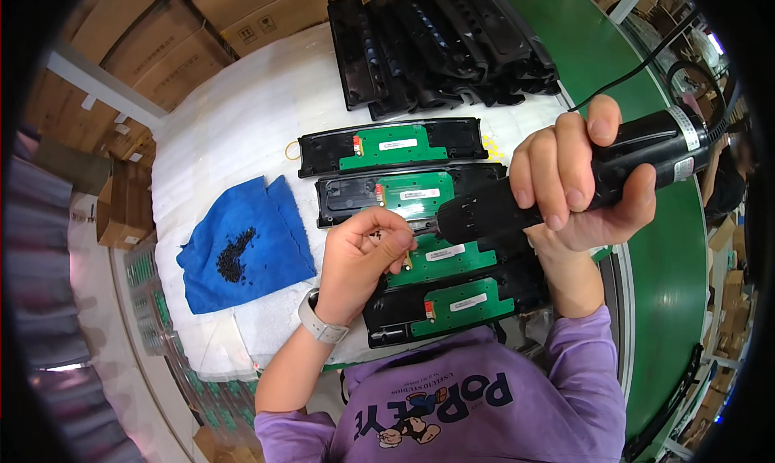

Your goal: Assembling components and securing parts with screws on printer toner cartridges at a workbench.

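My right hand (577,168) is wrapped around a black electric screwdriver (517,201), held level with its tip toward the left. At its bit my left hand (373,249) closes in a pinch, thumb and forefinger touching the bit's end. A few small black screws show in the curled left fingers; what the fingertips hold is hidden. Under both hands lies a row of long black housings (323,152), each bearing a green circuit board (472,303) with a white label and a red-and-white connector. The screwdriver and hands partly cover the middle housings.
A blue cloth (214,261) to the left bears a pile of small black screws (234,257). More black housings (436,47) are heaped at the back. White padding (234,156) covers the table. A green conveyor belt (674,285) runs along the right; cardboard boxes (178,51) stand behind.
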Tool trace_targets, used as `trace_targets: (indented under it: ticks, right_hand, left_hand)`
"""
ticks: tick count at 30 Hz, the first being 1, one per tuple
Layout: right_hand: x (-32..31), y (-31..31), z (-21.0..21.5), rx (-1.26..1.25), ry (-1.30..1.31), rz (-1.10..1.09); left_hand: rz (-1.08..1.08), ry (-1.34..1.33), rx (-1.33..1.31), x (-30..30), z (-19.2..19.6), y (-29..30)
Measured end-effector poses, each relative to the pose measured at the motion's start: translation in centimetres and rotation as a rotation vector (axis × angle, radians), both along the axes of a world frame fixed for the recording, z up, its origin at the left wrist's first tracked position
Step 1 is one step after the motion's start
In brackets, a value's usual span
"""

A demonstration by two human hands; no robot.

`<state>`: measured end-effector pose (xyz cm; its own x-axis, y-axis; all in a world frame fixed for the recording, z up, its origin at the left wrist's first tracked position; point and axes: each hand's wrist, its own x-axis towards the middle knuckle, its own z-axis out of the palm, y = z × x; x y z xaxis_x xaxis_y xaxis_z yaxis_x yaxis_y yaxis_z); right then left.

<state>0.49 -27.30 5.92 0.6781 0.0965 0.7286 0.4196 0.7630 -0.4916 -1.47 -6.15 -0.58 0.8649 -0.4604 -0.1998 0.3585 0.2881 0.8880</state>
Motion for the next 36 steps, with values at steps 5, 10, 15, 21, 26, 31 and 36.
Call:
trace_targets:
  ticks: [5, 10, 15, 21, 26, 31, 36]
  right_hand:
    - [-0.3, 0.1, -0.1, 0.010, 0.039, -0.012]
    - [-0.4, 0.6, -0.2, -0.007, 0.064, -0.009]
    - [-0.6, 1.0, -0.4, -0.052, 0.084, -0.030]
    - [0.7, 1.2, -0.3, 0.203, 0.360, -0.122]
    - [3.1, -0.4, -0.6, -0.073, 0.222, -0.274]
    - [4.0, 0.0, -1.6, -0.237, 0.248, -0.424]
    - [3.9, 0.0, -1.9, -0.441, 0.244, -0.472]
  left_hand:
    - [-0.025, -0.069, 0.035, 0.0, 0.0, 0.1]
    - [-0.066, -0.069, 0.085, 0.1, -0.5, 0.2]
    - [-0.089, -0.042, 0.097, 0.0, -0.6, 0.1]
    - [0.061, -0.072, -0.002, -0.4, -0.6, -0.2]
    - [0.291, -0.111, -0.054, 1.0, -0.1, 0.6]
    - [0.413, -0.229, -0.090, 1.7, 0.1, 1.7]
    - [0.458, -0.141, -0.125, 2.0, 0.3, 2.2]
